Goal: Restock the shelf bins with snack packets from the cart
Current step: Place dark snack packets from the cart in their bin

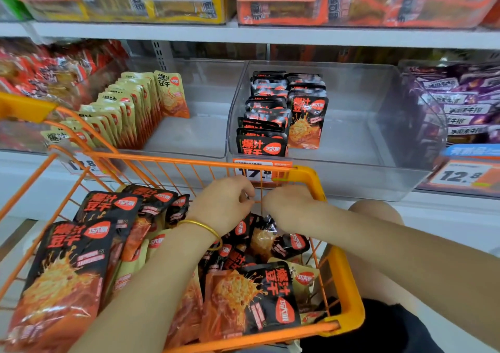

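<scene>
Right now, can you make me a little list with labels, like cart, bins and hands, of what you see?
cart: orange wire cart piled with black snack packets
left bin: beige packets standing in a row on its left side
middle bin: black packets at its left, bare floor at its right
far right: purple packets
left hand: in the cart, fingers curled, gold bangle on the wrist
right hand: close beside it, fingers curled; what they grip is hidden
</scene>
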The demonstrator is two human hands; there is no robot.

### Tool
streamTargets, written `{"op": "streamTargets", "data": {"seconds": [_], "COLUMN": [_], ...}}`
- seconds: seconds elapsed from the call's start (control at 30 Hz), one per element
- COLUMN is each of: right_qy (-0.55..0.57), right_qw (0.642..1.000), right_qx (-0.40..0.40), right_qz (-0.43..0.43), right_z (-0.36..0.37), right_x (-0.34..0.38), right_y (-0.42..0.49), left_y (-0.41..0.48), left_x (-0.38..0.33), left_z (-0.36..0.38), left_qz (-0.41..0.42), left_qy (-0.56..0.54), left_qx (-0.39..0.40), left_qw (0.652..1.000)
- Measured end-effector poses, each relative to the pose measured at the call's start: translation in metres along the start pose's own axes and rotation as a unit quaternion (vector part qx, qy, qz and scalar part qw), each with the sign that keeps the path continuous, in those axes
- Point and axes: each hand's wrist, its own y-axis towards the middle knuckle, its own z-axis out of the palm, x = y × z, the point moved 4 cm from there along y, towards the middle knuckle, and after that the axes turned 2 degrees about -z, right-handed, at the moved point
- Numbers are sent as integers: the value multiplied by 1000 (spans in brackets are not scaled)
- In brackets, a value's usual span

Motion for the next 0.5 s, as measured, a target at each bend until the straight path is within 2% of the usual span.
{"op": "streamTargets", "data": {"seconds": [0.1,0.2,0.27,0.33,0.4,0.47,0.5], "right_qy": [42,92,159,274,405,510,535], "right_qw": [998,989,975,941,886,835,823], "right_qx": [-53,-109,-143,-183,-213,-201,-186], "right_qz": [-19,-35,-66,-77,-68,-52,-47], "right_z": [-19,-45,-59,-67,-66,-55,-49], "right_x": [-11,-24,-36,-51,-70,-85,-90], "right_y": [-17,-41,-53,-62,-66,-66,-66], "left_y": [2,0,0,2,7,14,19], "left_x": [-7,-19,-27,-32,-35,-36,-36], "left_z": [0,1,1,-1,-7,-16,-21], "left_qz": [33,50,68,75,55,37,28], "left_qy": [-48,-161,-207,-264,-346,-399,-397], "left_qx": [34,91,100,82,54,5,-32], "left_qw": [998,981,971,958,935,916,917]}}
